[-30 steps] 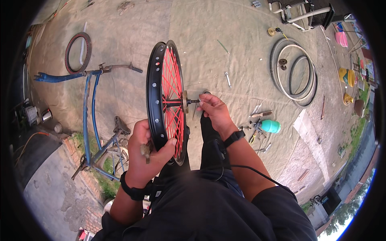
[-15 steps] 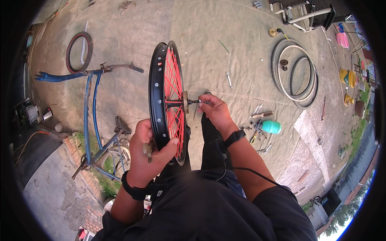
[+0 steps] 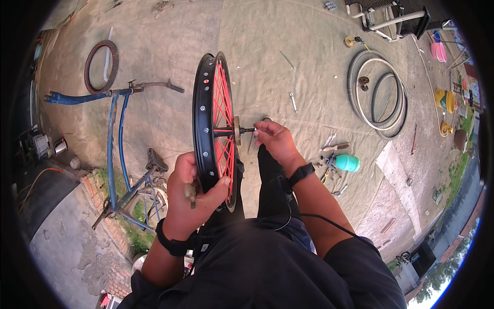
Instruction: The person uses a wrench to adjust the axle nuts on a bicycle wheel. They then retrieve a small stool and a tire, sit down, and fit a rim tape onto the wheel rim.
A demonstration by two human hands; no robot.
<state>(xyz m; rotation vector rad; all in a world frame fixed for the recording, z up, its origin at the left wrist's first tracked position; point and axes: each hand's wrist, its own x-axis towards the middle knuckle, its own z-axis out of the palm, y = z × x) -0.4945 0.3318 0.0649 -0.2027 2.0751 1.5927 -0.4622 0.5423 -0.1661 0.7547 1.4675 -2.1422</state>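
Observation:
A small bicycle wheel stands upright before me, with a black rim [image 3: 204, 110] and red spokes [image 3: 223, 98]. My left hand [image 3: 191, 206] is closed round the rim's lower near part, thumb on the spoke side. Against that hand, near the thumb, sits a small grey-brown thing [image 3: 191, 195] whose kind I cannot make out. A round brownish part [image 3: 236, 131] sits on the right side of the hub. From it a dark axle [image 3: 247, 130] sticks out to the right. The fingertips of my right hand [image 3: 278, 140] pinch the axle's end and hide it.
On the left lies a blue bicycle frame [image 3: 112, 149], with a tyre [image 3: 87, 69] beyond it. Tyres and a pale ring [image 3: 358, 82] lie at right. Nearer are a brush [image 3: 337, 147], a teal container [image 3: 348, 163] and loose tools. A wrench [image 3: 293, 103] lies ahead.
The wheel has shifted very slightly to the right, with my left hand still round its rim. My right fingers stay at the axle end.

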